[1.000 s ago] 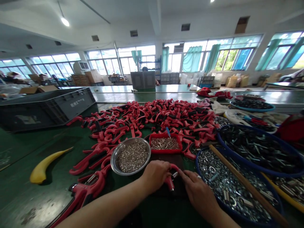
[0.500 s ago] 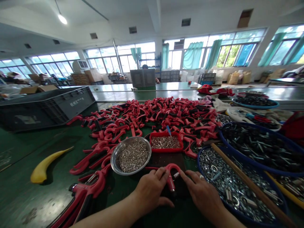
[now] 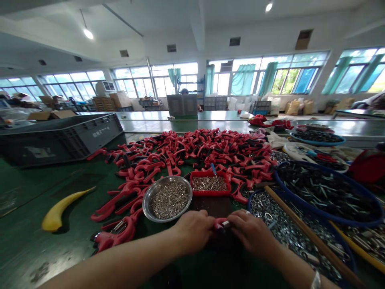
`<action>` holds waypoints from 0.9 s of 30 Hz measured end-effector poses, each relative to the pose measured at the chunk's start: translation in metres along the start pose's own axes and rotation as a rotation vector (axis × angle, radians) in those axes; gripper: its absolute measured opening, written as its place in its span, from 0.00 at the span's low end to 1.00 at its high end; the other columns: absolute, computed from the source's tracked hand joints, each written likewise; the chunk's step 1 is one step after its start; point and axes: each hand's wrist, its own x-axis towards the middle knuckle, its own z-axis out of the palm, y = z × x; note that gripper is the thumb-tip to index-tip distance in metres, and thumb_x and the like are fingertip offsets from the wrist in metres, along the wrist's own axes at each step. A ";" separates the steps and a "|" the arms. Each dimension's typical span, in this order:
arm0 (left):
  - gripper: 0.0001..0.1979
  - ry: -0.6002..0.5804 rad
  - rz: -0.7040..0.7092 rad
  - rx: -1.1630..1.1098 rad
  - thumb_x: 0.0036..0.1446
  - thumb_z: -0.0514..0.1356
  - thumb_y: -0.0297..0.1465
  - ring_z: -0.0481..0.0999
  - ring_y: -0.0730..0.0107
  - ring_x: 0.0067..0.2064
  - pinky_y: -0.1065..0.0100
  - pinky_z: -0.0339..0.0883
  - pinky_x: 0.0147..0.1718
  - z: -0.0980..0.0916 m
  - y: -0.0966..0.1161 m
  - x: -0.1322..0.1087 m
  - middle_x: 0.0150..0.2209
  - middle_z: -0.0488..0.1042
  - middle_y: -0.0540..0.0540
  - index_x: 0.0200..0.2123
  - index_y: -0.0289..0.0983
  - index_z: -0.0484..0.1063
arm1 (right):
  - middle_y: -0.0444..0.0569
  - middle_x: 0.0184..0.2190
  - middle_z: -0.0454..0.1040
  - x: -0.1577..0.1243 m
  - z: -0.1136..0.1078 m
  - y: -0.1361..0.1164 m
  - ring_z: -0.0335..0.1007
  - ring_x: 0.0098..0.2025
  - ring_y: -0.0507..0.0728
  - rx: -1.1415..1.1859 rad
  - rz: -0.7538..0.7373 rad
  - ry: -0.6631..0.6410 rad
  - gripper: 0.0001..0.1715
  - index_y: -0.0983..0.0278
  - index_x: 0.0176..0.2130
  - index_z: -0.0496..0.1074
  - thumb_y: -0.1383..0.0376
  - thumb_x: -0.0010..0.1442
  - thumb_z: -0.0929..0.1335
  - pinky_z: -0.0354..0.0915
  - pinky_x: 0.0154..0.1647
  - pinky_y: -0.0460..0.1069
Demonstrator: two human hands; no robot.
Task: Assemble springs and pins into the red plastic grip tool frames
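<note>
Head view: left hand (image 3: 192, 232) and right hand (image 3: 252, 233) meet low at centre, both grips clenched on a red curved handle (image 3: 220, 224), its small metal fitting (image 3: 226, 224) showing between them, over a dark board (image 3: 210, 206). Steel bowl (image 3: 150, 189) of pins lies just beside left hand. Step looks like seating the fitting; next move seems to call for steady pressure.

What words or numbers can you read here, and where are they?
White marks on the side of the gray crate: too blurred to read.
Pale label on that crate: too blurred to read.
I can read no other words or numbers.
</note>
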 end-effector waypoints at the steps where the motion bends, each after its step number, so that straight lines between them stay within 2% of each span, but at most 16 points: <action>1: 0.16 -0.049 -0.021 -0.106 0.56 0.50 0.42 0.72 0.64 0.32 0.66 0.65 0.30 -0.007 -0.002 0.003 0.33 0.72 0.44 0.40 0.40 0.71 | 0.49 0.39 0.72 0.004 -0.006 0.002 0.67 0.40 0.56 0.068 0.006 -0.035 0.16 0.61 0.43 0.68 0.71 0.55 0.61 0.64 0.41 0.49; 3: 0.20 -0.215 -0.077 -0.389 0.56 0.48 0.47 0.72 0.68 0.28 0.69 0.65 0.27 -0.013 -0.008 0.011 0.27 0.72 0.48 0.38 0.40 0.71 | 0.49 0.38 0.71 0.013 -0.016 0.008 0.67 0.40 0.55 0.185 0.012 -0.114 0.13 0.61 0.43 0.69 0.69 0.57 0.61 0.62 0.42 0.49; 5: 0.23 -0.398 -0.154 -0.651 0.55 0.48 0.49 0.70 0.72 0.22 0.71 0.64 0.23 -0.009 -0.018 0.020 0.23 0.70 0.50 0.40 0.38 0.69 | 0.49 0.36 0.72 0.021 -0.019 0.013 0.67 0.38 0.54 0.255 0.014 -0.178 0.11 0.62 0.40 0.70 0.66 0.59 0.61 0.62 0.41 0.49; 6: 0.24 -0.451 -0.190 -0.725 0.55 0.47 0.49 0.69 0.73 0.21 0.71 0.64 0.22 -0.004 -0.023 0.025 0.23 0.70 0.51 0.40 0.37 0.69 | 0.48 0.35 0.72 0.025 -0.018 0.016 0.67 0.37 0.54 0.271 0.018 -0.195 0.11 0.62 0.38 0.71 0.65 0.59 0.61 0.63 0.40 0.48; 8: 0.24 -0.455 -0.235 -0.746 0.56 0.46 0.49 0.70 0.74 0.21 0.71 0.64 0.22 0.010 -0.031 0.032 0.24 0.72 0.49 0.38 0.35 0.69 | 0.47 0.32 0.72 0.032 -0.013 0.021 0.67 0.35 0.53 0.282 0.034 -0.205 0.11 0.62 0.35 0.73 0.64 0.59 0.62 0.63 0.38 0.47; 12: 0.24 -0.280 -0.305 -0.575 0.57 0.45 0.47 0.73 0.67 0.29 0.66 0.65 0.30 0.028 -0.033 0.031 0.29 0.74 0.45 0.35 0.35 0.70 | 0.47 0.32 0.73 0.042 0.001 0.028 0.68 0.36 0.54 0.324 0.081 -0.215 0.10 0.62 0.35 0.75 0.62 0.56 0.65 0.63 0.38 0.47; 16: 0.18 -0.019 -0.374 -0.326 0.51 0.54 0.46 0.69 0.56 0.44 0.59 0.59 0.43 0.023 -0.023 0.023 0.37 0.72 0.42 0.31 0.37 0.71 | 0.47 0.28 0.74 0.046 0.009 0.028 0.68 0.32 0.54 0.342 0.162 -0.214 0.10 0.62 0.31 0.76 0.59 0.53 0.67 0.63 0.33 0.46; 19: 0.16 0.093 -0.380 -0.195 0.49 0.57 0.45 0.70 0.59 0.41 0.61 0.61 0.41 0.021 -0.017 0.019 0.36 0.71 0.45 0.31 0.38 0.71 | 0.47 0.26 0.73 0.041 0.011 0.025 0.68 0.29 0.54 0.301 0.248 -0.171 0.11 0.62 0.29 0.76 0.57 0.51 0.68 0.62 0.28 0.46; 21: 0.14 0.183 -0.350 -0.152 0.51 0.57 0.44 0.70 0.62 0.40 0.64 0.62 0.39 0.025 -0.015 0.016 0.37 0.70 0.46 0.34 0.39 0.70 | 0.47 0.26 0.73 0.039 0.009 0.023 0.68 0.29 0.55 0.262 0.282 -0.139 0.12 0.62 0.27 0.75 0.56 0.50 0.68 0.61 0.28 0.47; 24: 0.16 0.328 -0.284 -0.168 0.53 0.55 0.41 0.66 0.63 0.47 0.64 0.59 0.46 0.035 -0.014 0.010 0.46 0.68 0.46 0.42 0.41 0.69 | 0.46 0.25 0.73 0.051 0.000 0.027 0.68 0.29 0.55 0.216 0.305 -0.078 0.15 0.63 0.28 0.73 0.54 0.54 0.65 0.61 0.30 0.48; 27: 0.24 0.344 -0.259 -0.205 0.52 0.55 0.43 0.61 0.57 0.54 0.59 0.53 0.53 0.045 -0.011 0.005 0.54 0.62 0.43 0.51 0.41 0.65 | 0.47 0.29 0.73 0.087 -0.006 0.036 0.69 0.33 0.54 0.156 0.364 0.035 0.17 0.65 0.39 0.70 0.58 0.61 0.59 0.63 0.35 0.49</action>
